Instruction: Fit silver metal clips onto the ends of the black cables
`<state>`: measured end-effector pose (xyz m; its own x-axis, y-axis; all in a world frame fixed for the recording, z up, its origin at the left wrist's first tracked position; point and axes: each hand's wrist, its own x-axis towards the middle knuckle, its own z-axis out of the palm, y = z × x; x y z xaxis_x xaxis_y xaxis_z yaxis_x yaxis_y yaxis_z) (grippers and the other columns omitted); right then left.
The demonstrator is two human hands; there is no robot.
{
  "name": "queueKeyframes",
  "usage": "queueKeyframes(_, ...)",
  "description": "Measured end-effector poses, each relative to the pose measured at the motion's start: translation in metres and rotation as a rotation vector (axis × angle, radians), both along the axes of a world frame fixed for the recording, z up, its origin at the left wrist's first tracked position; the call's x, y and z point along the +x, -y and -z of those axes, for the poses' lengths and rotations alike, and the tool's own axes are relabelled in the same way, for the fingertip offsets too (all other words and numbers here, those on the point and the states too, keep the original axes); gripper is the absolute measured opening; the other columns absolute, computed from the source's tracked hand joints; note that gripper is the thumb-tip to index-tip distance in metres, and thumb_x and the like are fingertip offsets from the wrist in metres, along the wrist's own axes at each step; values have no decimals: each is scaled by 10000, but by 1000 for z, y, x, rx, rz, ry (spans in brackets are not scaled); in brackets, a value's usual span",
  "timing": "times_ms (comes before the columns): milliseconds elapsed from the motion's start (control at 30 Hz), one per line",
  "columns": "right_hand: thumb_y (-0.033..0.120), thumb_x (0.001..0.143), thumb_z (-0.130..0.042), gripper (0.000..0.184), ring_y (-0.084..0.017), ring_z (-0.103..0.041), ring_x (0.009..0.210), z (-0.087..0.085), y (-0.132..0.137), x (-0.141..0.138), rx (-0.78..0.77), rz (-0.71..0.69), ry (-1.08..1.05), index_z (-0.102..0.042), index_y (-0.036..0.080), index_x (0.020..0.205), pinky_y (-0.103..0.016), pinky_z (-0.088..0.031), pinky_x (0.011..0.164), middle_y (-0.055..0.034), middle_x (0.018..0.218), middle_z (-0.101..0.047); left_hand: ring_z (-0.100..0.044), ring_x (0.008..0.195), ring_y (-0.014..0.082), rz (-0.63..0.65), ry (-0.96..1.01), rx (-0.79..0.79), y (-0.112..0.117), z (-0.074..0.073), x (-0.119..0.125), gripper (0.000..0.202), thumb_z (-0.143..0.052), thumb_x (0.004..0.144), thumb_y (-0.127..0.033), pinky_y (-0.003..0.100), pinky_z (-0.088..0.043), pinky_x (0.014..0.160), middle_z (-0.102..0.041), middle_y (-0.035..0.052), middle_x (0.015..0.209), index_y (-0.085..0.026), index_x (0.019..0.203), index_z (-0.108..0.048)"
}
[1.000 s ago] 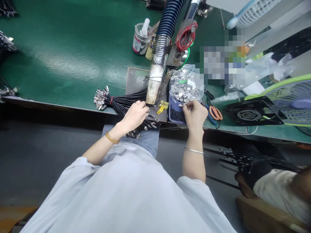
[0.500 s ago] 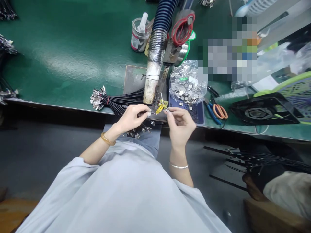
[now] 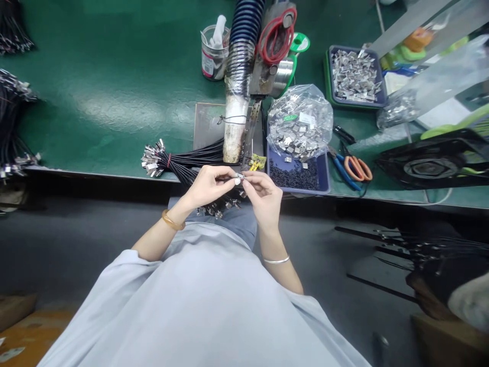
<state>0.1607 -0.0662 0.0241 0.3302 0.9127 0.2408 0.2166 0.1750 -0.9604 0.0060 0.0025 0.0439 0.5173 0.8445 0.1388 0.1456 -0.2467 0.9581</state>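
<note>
My left hand (image 3: 208,184) and my right hand (image 3: 263,194) meet at the bench's front edge, fingertips pinched together on a small metal shell (image 3: 239,176) at the end of a black cable. A bundle of black cables (image 3: 183,162) with metal ends lies under my left hand and hangs over the edge onto my lap. Just right of my hands is a blue tray (image 3: 323,173) of small black parts, with a clear bag of metal shells (image 3: 298,122) resting on it.
A ribbed blue and silver hose (image 3: 239,76) comes down over a metal plate (image 3: 208,127). A cup (image 3: 212,48), a red wire coil (image 3: 273,33), orange-handled scissors (image 3: 355,167), another tray of metal parts (image 3: 353,76) and a fan (image 3: 428,165) sit on the green bench (image 3: 95,92). Another person sits at the right edge.
My right hand left the bag of shells and came left to meet my left hand. Both hands now pinch the small metal piece at the cable end. The view shifted a little.
</note>
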Motion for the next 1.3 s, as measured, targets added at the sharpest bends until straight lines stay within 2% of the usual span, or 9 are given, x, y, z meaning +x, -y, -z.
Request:
queueKeyframes(100, 350, 929, -673, 145, -180, -746, 918, -1, 3, -2, 66, 95, 73, -714, 229, 860, -318, -632, 798, -49, 986, -765, -629, 676, 129, -26, 17, -21, 1, 1, 2, 196, -665, 838, -278, 204, -450, 606, -766, 68, 780, -126, 786, -777)
queueKeyframes(167, 341, 971, -619, 148, -184, -756, 924, -1, 5, -3, 141, 156, 103, -691, 234, 899, -335, -637, 815, -51, 1001, -765, -610, 654, 120, -42, 40, -35, 1, 2, 3, 175, -675, 819, -262, 198, -437, 581, -752, 63, 761, -129, 769, -776)
queueKeyframes(367, 284, 975, -619, 93, -167, -776, 846, -2, 6, -4, 199, 109, 109, -655, 235, 905, -304, -645, 754, -35, 989, -772, -499, 561, 75, -4, 69, -102, 1, 5, 3, 152, -670, 753, -229, 180, -388, 522, -652, 15, 656, -119, 737, -773)
queueKeyframes(533, 222, 940, -656, 67, -179, -776, 875, 0, 2, -2, 280, 177, 242, -651, 226, 873, -302, -637, 735, -38, 944, -774, -559, 588, 90, -38, 88, -211, 2, 7, 6, 151, -660, 756, -237, 185, -449, 571, -685, 16, 690, -114, 736, -746)
queueKeyframes(767, 126, 900, -678, 120, -180, -782, 886, 0, -4, 1, 344, 126, 453, -639, 228, 849, -308, -637, 766, -42, 941, -793, -650, 668, 141, -153, 102, -147, 5, 10, 13, 216, -643, 789, -289, 217, -519, 648, -760, 60, 775, -113, 796, -767)
queueKeyframes(967, 102, 907, -657, 153, -172, -778, 825, -4, -10, 3, 462, 135, 663, -619, 243, 859, -305, -629, 737, -26, 900, -792, -579, 594, 116, -229, 94, -106, 7, 11, 17, 247, -617, 803, -310, 210, -457, 578, -726, 52, 720, -108, 773, -755)
queueKeyframes(1133, 65, 885, -677, 183, -157, -775, 816, -4, -13, 3, 506, 127, 712, -617, 238, 874, -272, -624, 726, -32, 898, -793, -518, 570, 97, -257, 109, -101, 9, 11, 19, 249, -615, 816, -313, 204, -417, 557, -670, 26, 657, -114, 749, -749)
queueKeyframes(1300, 65, 878, -689, 182, -161, -776, 812, -6, -12, 3, 517, 135, 734, -643, 241, 893, -276, -633, 722, -30, 909, -792, -523, 576, 90, -282, 176, -75, 10, 8, 19, 238, -628, 795, -297, 187, -405, 537, -689, 39, 687, -110, 756, -770)
